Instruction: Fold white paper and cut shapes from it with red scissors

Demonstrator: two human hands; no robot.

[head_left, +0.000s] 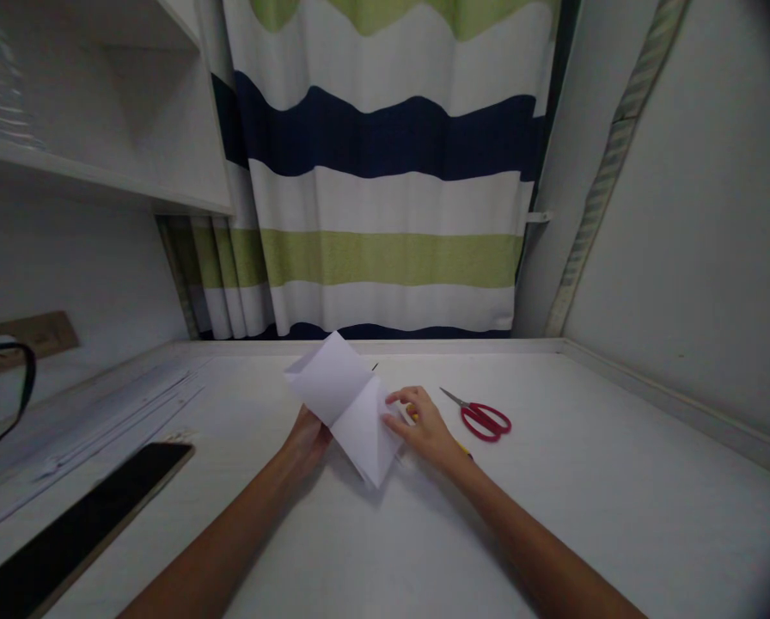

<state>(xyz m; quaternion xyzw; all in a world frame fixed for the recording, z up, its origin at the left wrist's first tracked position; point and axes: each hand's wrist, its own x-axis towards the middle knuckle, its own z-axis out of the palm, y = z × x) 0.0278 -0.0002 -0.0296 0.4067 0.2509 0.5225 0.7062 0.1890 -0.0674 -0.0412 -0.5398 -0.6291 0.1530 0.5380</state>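
A folded sheet of white paper (330, 378) with creased, pointed flaps is held up above the white desk, tilted. My left hand (308, 434) is closed on its lower left side, with the fingertips hidden behind the paper. At the right edge of the paper is my right hand (424, 423), its curved thumb and index fingertip a little apart against a flap. Partly hidden under that hand lies a thin yellow tool (466, 450), whose kind I cannot make out. Red-handled scissors (481, 419) lie just right of my right hand, blades pointing to the upper left.
A black phone-like slab (94, 516) lies at the left front of the desk (584, 516). Behind it are flat, clear-looking sheets (120, 421). A black curved frame (21, 387) juts in at the left edge. The striped curtain (391, 198) hangs behind the desk, below a shelf at left.
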